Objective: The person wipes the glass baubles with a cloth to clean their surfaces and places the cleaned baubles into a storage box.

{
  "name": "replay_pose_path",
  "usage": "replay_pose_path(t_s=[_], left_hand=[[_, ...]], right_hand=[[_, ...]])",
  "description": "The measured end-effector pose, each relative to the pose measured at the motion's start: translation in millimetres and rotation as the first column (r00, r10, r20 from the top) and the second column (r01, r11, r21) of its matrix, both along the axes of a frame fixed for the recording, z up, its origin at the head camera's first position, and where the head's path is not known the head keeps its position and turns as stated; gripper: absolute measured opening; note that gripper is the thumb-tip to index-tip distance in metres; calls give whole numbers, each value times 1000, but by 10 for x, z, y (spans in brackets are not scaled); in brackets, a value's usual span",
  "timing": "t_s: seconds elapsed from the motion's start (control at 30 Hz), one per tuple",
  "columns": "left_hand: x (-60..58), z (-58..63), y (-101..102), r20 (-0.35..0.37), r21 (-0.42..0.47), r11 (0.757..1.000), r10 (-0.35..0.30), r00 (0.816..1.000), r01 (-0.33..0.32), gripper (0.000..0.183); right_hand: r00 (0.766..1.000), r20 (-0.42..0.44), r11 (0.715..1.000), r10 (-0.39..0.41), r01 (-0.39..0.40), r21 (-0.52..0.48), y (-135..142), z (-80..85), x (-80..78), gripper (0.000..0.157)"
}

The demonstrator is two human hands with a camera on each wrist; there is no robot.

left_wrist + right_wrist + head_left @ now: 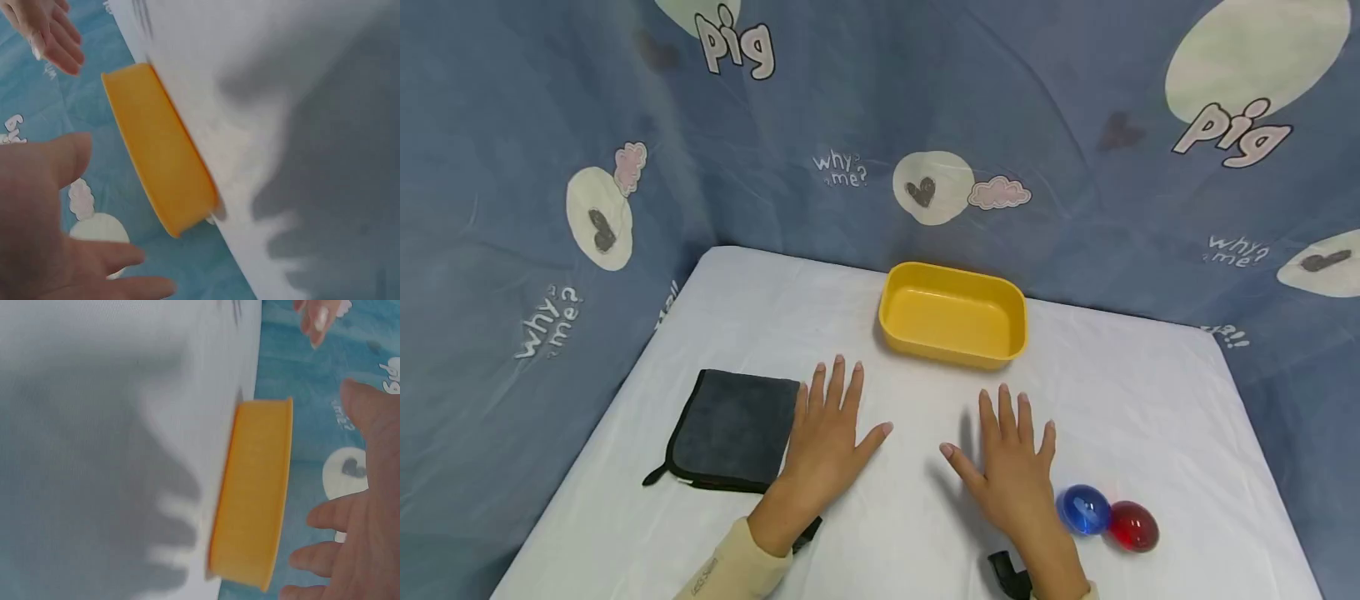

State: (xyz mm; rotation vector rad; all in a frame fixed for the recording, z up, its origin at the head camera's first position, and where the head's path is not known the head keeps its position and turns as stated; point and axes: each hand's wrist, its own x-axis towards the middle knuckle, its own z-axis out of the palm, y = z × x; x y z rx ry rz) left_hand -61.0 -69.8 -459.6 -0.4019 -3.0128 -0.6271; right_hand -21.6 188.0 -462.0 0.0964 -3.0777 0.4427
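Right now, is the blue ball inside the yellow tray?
No, the blue ball lies on the white cloth beside the red ball, outside the yellow tray.

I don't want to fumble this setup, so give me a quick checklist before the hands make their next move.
1. Left hand empty: ok, open and holding nothing.
2. Right hand empty: ok, also open.
3. Box upright and empty: ok.
4. Cloth fully in sight: not ok, the left hand hides part of its right edge.
5. Blue ball and red ball apart: cannot tell, they overlap in the head view.
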Motion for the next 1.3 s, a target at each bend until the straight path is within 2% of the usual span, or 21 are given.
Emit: replay_pose_path(t_s=[0.17,0.33,0.43,0.5,0.6,0.77,0.9,1.03,1.13,1.3], left_hand=[[0,27,-168,-45,102,991,93,995,-89,87],[26,36,-303,-138,201,974,137,981,-108,81],[55,10,-370,-186,208,972,148,971,-108,90],[85,-20,-408,-197,182,977,150,969,-114,97],[152,-79,-457,-168,125,984,150,974,-130,103],[289,-168,-565,-49,58,982,180,982,-178,107],[350,-217,-666,42,20,978,208,977,-209,109],[365,-256,-737,118,-15,977,215,969,-215,107],[358,-284,-758,125,-22,980,201,972,-200,104],[343,-313,-734,80,-15,985,175,981,-174,91]], right_hand=[[995,-97,1000,21,-22,-11,108,64,-8,89],[983,-176,998,52,-59,-36,242,64,30,87],[981,-190,997,48,-57,-44,329,51,90,92],[980,-193,998,38,-47,-41,391,49,135,95],[981,-194,999,28,-33,-25,495,36,204,100],[983,-183,1000,22,-22,2,652,5,309,105],[988,-154,1000,20,-18,12,738,-22,383,108],[998,-68,1000,-5,7,22,818,-27,454,112],[999,-13,999,-32,33,30,896,-12,518,115],[999,10,997,-50,49,54,1036,-19,671,111]])
